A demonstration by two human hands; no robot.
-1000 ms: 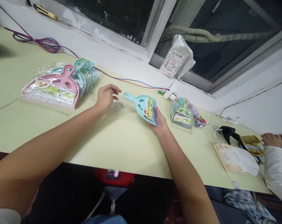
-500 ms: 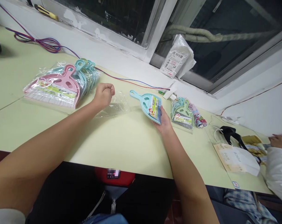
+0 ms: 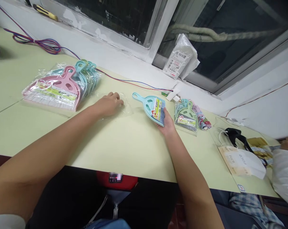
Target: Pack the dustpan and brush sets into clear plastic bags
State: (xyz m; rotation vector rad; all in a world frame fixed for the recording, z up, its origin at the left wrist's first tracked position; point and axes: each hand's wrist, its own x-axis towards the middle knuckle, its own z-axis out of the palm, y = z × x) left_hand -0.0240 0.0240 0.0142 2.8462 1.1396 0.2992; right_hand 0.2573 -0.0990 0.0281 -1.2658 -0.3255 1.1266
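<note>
My right hand point(image 3: 167, 123) holds a light blue dustpan point(image 3: 147, 105) by its wide end, fingers under it and thumb at the edge. A blue-bristled brush with a printed label point(image 3: 157, 109) lies in the pan, whose looped handle points left. My left hand point(image 3: 110, 104) rests palm down on a thin clear plastic bag point(image 3: 126, 106) on the table. Its fingers are curled on the film, with the tips mostly hidden. Just left of it stand several bagged dustpan sets point(image 3: 63, 86), a pink one in front, with blue and green ones behind.
Smaller bagged dustpan sets point(image 3: 187, 116) lie right of my right hand, beside a patterned cloth bundle point(image 3: 202, 119). Cables point(image 3: 48, 46) run along the wall. A white package point(image 3: 178, 60) leans at the window. At right are a paper bag point(image 3: 241, 160) and another person's sleeve point(image 3: 284, 175).
My left hand has moved slightly right and down from a raised fist, and its fingers have loosened over the plastic bag. My right hand and the dustpan stay in place.
</note>
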